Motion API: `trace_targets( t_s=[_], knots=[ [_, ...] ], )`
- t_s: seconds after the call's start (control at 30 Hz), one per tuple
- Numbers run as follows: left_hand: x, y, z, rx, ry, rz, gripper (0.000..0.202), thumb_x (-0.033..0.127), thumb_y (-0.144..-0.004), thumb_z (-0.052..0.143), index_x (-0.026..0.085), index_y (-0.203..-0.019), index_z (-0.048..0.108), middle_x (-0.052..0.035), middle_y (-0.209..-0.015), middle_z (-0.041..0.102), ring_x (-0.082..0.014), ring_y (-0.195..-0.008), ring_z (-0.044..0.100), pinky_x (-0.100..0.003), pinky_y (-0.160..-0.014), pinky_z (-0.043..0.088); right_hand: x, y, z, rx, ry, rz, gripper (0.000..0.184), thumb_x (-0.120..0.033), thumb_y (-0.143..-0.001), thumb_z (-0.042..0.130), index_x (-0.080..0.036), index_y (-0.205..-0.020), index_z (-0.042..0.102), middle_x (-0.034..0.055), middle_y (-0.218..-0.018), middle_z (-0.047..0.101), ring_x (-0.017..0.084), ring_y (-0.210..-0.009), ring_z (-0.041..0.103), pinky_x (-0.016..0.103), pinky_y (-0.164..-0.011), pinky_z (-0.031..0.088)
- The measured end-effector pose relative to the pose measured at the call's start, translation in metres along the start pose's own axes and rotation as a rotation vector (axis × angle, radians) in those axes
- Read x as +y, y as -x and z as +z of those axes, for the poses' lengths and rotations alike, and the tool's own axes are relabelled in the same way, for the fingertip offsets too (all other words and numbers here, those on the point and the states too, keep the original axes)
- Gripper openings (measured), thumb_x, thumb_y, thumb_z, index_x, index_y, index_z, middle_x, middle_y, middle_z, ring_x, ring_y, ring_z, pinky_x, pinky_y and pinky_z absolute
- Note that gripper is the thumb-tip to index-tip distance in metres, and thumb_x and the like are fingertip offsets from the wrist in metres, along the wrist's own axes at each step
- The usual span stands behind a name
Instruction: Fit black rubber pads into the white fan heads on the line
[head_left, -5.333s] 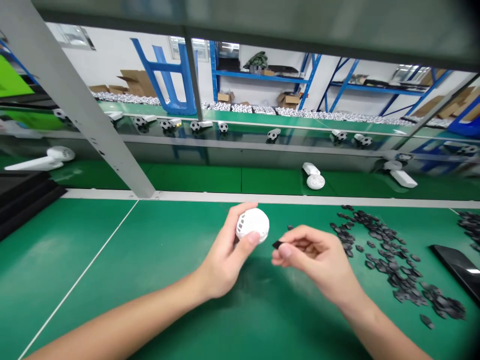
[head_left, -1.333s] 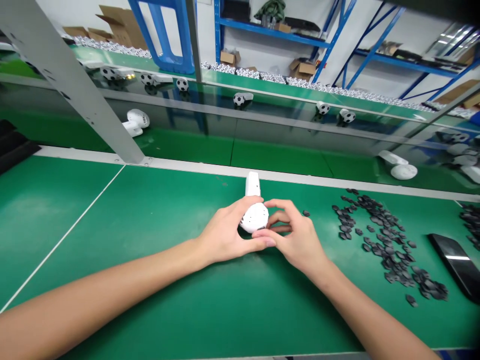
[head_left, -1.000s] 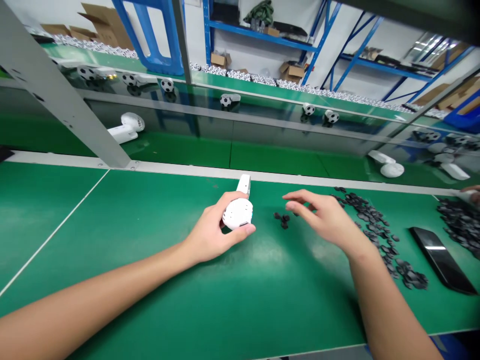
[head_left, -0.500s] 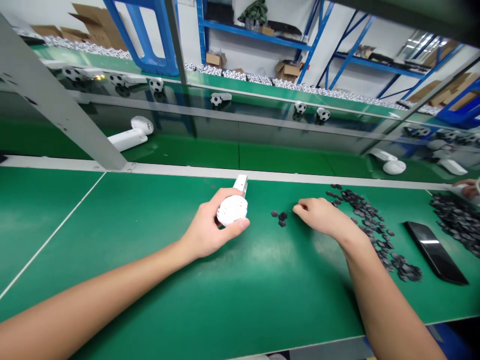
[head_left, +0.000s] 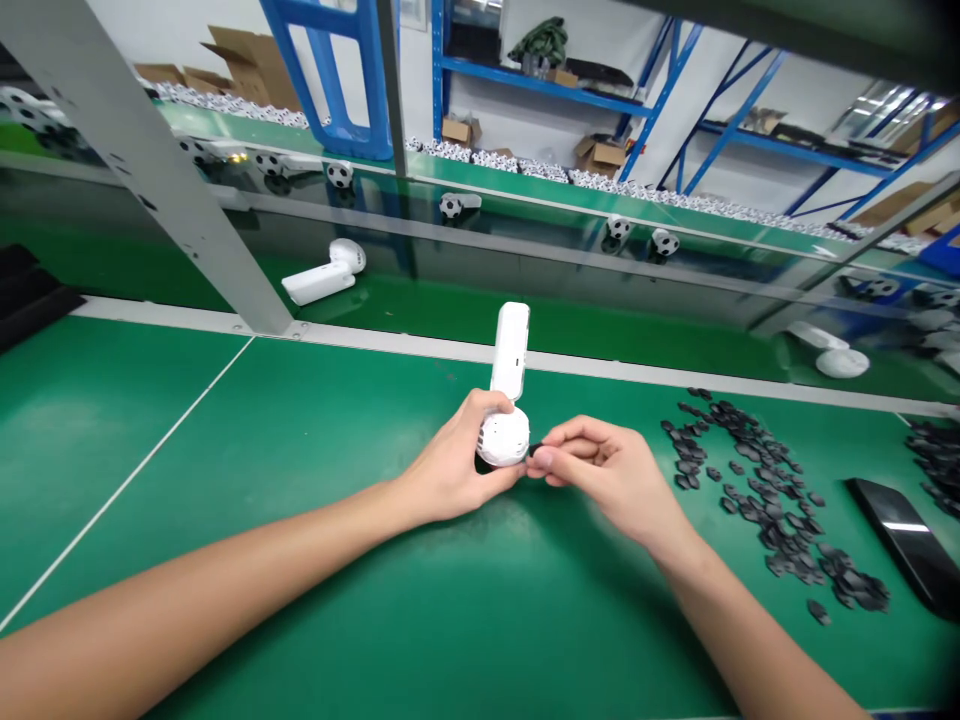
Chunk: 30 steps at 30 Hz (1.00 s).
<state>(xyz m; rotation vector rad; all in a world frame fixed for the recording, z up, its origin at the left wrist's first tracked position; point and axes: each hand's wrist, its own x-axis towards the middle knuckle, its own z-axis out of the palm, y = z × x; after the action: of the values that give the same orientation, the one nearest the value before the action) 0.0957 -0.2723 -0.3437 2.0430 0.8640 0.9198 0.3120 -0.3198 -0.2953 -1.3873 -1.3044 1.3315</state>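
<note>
My left hand is closed around the round head of a white plastic device, with thumb and fingers on its sides. The device's long white arm points away from me over the bench's far edge. At the right side of the head, my right hand pinches a small black piece between thumb and fingertips. The piece is close against the head; whether it touches is hidden by the fingers. Many loose black pieces are scattered on the green bench to the right of my right hand.
A black phone-like slab lies at the right. Beyond the bench rail, a green conveyor carries similar white devices. A slanted metal post rises at left. Football-patterned units stand farther back.
My right hand has moved left from the bench to the device, with a black piece in its pinch. The device has turned so its long arm shows. The view has shifted.
</note>
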Motion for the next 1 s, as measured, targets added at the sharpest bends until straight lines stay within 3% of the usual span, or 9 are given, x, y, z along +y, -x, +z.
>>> trace_targets(
  t_s=[0.17,0.33,0.5,0.7,0.87,0.93,1.0],
  knots=[
    [0.005,-0.001,-0.003,-0.068,0.031,0.044,0.057,0.018,-0.089,0.069,0.029,-0.138,0.042,-0.0070,-0.121,0.049,-0.0210,-0.101,0.058,-0.036,-0.090,0.052,0.006,0.002,0.016,-0.024,-0.069,-0.006,0.030,-0.043,-0.080,0.088,-0.019,-0.084,0.070,0.0050,-0.078,0.078,0.019,-0.072,0.077,0.027,-0.067,0.063],
    [0.012,-0.002,-0.005,-0.096,0.085,0.075,0.057,0.023,-0.083,0.075,0.028,-0.134,0.050,-0.0073,-0.117,0.047,-0.0254,-0.113,0.054,-0.039,-0.096,0.053,0.009,0.002,0.020,0.010,0.039,-0.067,0.031,-0.046,-0.082,0.085,-0.020,-0.082,0.067,0.0026,-0.076,0.074,0.017,-0.068,0.071,0.028,-0.064,0.060],
    [0.017,0.000,-0.001,-0.077,0.138,-0.011,0.057,0.046,-0.079,0.087,0.027,-0.125,0.058,-0.0049,-0.112,0.047,-0.0218,-0.100,0.055,-0.037,-0.089,0.054,0.012,0.005,0.023,0.081,0.189,-0.110,0.038,-0.049,-0.079,0.087,-0.022,-0.073,0.061,0.0007,-0.069,0.070,0.015,-0.057,0.062,0.027,-0.052,0.049],
    [0.021,0.003,0.001,-0.079,0.141,-0.041,0.045,0.043,-0.082,0.085,0.025,-0.116,0.063,-0.0038,-0.106,0.049,-0.0209,-0.095,0.056,-0.035,-0.086,0.051,0.018,0.003,0.022,0.018,0.256,-0.095,0.042,-0.054,-0.081,0.083,-0.022,-0.069,0.058,-0.0006,-0.070,0.069,0.014,-0.054,0.058,0.026,-0.050,0.045],
    [0.019,0.001,0.000,-0.057,0.227,-0.048,0.029,0.039,-0.095,0.071,0.025,-0.119,0.063,-0.0032,-0.105,0.056,-0.0195,-0.094,0.057,-0.034,-0.087,0.047,0.010,-0.005,-0.002,-0.096,0.308,-0.214,0.037,-0.052,-0.104,0.054,-0.022,-0.087,0.068,0.0020,-0.079,0.072,0.016,-0.069,0.066,0.027,-0.062,0.052],
    [0.019,0.001,-0.003,-0.060,0.250,-0.066,0.023,0.037,-0.098,0.067,0.025,-0.117,0.065,-0.0024,-0.104,0.057,-0.0185,-0.092,0.056,-0.032,-0.085,0.044,0.007,-0.010,-0.022,-0.042,0.358,-0.235,0.044,-0.052,-0.108,0.043,-0.022,-0.097,0.073,0.0041,-0.084,0.074,0.018,-0.074,0.068,0.029,-0.068,0.053],
    [0.018,0.002,-0.005,-0.071,0.283,-0.111,0.022,0.037,-0.097,0.068,0.026,-0.116,0.066,-0.0010,-0.103,0.056,-0.0167,-0.087,0.054,-0.031,-0.080,0.042,0.006,-0.016,-0.043,0.066,0.531,-0.225,0.043,-0.053,-0.108,0.045,-0.023,-0.098,0.075,0.0036,-0.083,0.075,0.018,-0.071,0.066,0.030,-0.066,0.051]
  ],
)
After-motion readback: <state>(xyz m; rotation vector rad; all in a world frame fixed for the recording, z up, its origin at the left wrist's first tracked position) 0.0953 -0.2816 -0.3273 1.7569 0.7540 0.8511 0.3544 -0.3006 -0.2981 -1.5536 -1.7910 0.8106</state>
